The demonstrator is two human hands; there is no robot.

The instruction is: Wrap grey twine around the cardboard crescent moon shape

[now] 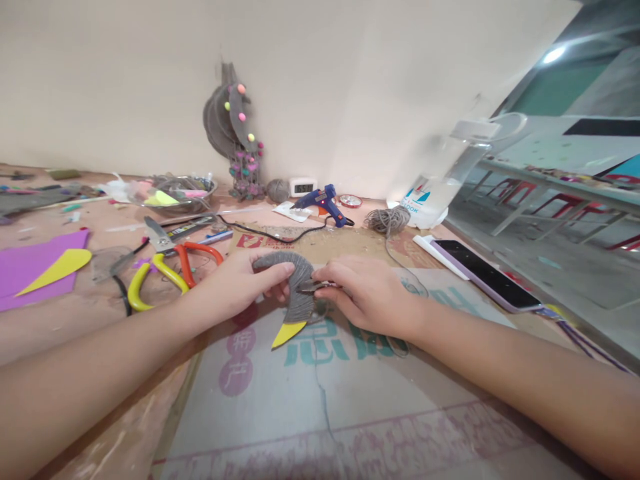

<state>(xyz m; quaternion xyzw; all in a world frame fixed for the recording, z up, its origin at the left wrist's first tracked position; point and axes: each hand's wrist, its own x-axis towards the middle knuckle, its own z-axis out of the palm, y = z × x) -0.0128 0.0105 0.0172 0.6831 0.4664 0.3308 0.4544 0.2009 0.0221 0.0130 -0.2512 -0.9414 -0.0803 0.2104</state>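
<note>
- Left hand point(240, 275): thumb laid over the upper part of the grey yarn-wrapped crescent point(299, 310), fingers beneath, pinching it.
- Right hand point(373, 293): thumb and forefinger clamped on a slim metal tool point(311, 287), perhaps tweezers, its tip meeting the crescent's outer curve.
- Crescent: between both hands' fingertips; its long axis arcs from the left fingers, bulges toward the right ones, then descends to a bare yellow tip point(289, 334) pointing leftward and toward the wearer.
- Technique, as judged: keep the left pinch firm near the tool; work shallowly, without disturbing neighbouring strands.
</note>
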